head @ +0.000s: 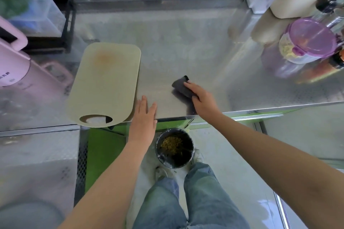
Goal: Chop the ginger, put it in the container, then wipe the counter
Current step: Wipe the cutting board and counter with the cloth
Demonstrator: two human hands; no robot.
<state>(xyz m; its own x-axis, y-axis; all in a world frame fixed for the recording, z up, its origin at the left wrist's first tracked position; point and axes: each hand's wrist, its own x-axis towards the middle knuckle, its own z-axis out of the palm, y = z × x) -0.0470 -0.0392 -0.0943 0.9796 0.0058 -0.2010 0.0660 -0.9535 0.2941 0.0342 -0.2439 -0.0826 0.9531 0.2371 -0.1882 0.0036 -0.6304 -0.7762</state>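
Note:
My right hand (202, 101) presses a dark grey cloth (181, 86) flat onto the steel counter (186, 48), near its front edge. My left hand (144, 117) rests at the counter's front edge with straight fingers, just right of the beige cutting board (105, 82). The board lies bare, with an orange stain near its far end, and its handle end overhangs the edge. A round clear container with a purple lid (310, 40) stands at the right and holds pale chopped bits.
A black bin (175, 148) with yellowish scraps stands on the floor under the counter edge, by my feet. A pink appliance (11, 57) is at the left, bottles and a beige holder (290, 2) at the back right, a black rack (68, 24) at the back left.

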